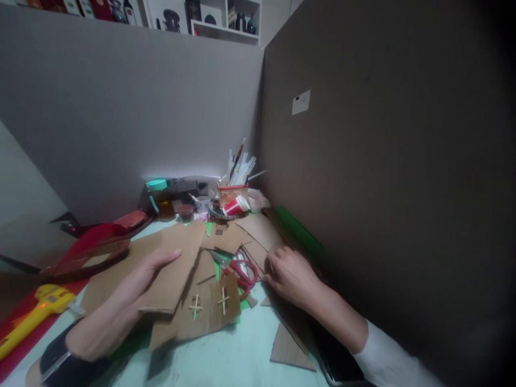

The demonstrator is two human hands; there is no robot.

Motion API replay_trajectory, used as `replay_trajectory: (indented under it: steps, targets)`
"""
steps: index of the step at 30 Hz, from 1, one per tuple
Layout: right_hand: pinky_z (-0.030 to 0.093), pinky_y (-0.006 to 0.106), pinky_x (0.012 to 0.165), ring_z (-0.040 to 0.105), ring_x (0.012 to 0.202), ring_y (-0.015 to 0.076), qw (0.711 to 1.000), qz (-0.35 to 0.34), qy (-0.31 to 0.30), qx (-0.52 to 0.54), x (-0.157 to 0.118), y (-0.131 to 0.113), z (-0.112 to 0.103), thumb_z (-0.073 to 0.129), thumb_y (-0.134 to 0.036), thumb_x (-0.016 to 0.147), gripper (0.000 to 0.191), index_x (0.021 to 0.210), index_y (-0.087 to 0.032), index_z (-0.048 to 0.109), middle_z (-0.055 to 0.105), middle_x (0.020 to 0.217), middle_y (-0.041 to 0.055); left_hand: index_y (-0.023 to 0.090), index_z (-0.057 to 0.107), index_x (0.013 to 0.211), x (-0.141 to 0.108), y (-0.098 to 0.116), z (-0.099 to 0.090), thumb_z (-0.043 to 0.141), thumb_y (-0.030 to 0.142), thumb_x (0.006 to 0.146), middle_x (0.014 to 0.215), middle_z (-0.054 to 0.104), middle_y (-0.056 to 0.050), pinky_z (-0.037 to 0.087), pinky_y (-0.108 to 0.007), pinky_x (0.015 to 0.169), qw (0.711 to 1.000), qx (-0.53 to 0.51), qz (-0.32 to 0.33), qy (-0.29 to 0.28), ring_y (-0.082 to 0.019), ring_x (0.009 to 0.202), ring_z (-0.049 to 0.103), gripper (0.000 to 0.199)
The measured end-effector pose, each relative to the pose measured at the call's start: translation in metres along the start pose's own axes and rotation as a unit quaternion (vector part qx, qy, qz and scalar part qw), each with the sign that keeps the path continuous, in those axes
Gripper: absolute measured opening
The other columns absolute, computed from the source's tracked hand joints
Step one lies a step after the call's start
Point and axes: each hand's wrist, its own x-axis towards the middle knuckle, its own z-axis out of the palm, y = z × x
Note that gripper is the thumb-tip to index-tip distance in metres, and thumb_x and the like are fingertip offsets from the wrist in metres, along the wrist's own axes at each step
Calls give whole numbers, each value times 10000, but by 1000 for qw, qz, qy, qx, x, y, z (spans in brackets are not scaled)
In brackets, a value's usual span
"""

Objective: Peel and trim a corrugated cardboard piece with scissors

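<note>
Partly hidden, the left hand (151,269) grips a cardboard piece (177,269), near left, thumb on top, fingers unseen beneath; the right hand (290,271) is curled at right, its hold impossible to tell.

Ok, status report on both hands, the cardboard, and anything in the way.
Left hand holding flat brown cardboard sheet. Right hand at brown cardboard by the dark wall. Red-handled metal scissors between the hands, amid scraps.
</note>
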Motion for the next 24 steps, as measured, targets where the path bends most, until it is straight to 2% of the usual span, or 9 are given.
replay_trajectory:
  steps: [3,8,14,17,19,21,24]
  targets:
    - [551,368,779,638,925,189,1000,-1,-23,12,-5,-4,3,618,-351,923,233,1045,-153,630,647,1073,61,145,608,1167,-3,1,7,679,232,851,841,723,-55,608,-392,585,999,45,-15,8,-209,636,706,335]
    - [552,378,801,648,929,193,999,25,-27,33,-2,-3,2,616,-299,929,192,1017,-130,636,661,1027,64,166,581,1176,-7,2,16,656,237,868,802,722,-25,589,-341,522,997,78,9,18,-189,585,699,324]
    - [554,369,776,669,818,166,986,65,0,156,-2,23,-20,585,-270,952,149,1001,-143,647,682,887,17,131,609,1127,-10,3,19,677,203,835,728,743,-43,588,-323,508,997,71,16,9,-203,548,705,309]
    - [524,387,865,670,930,180,965,56,23,255,-5,38,-31,548,-174,943,162,1062,-148,656,710,1010,42,130,620,1104,-6,2,14,741,210,768,734,765,-88,598,-358,504,998,59,12,9,-251,551,712,366]
    - [506,363,895,667,992,190,946,49,26,319,-10,45,-34,501,-108,904,251,1085,-145,671,718,1088,61,128,616,1118,-3,1,12,750,224,758,756,772,-120,605,-393,512,999,51,2,8,-284,577,721,395]
    - [517,325,840,682,956,204,925,45,17,376,-17,50,-36,458,-126,861,312,1063,-135,696,735,1060,74,140,608,1134,-2,1,12,748,222,759,752,772,-124,602,-399,491,999,47,-2,11,-295,573,723,409]
    - [525,299,695,692,823,223,896,47,9,442,-30,56,-38,440,-256,828,344,993,-134,716,747,923,80,132,609,1121,-3,3,15,736,207,768,736,768,-132,600,-393,470,999,40,-7,15,-294,543,719,383]
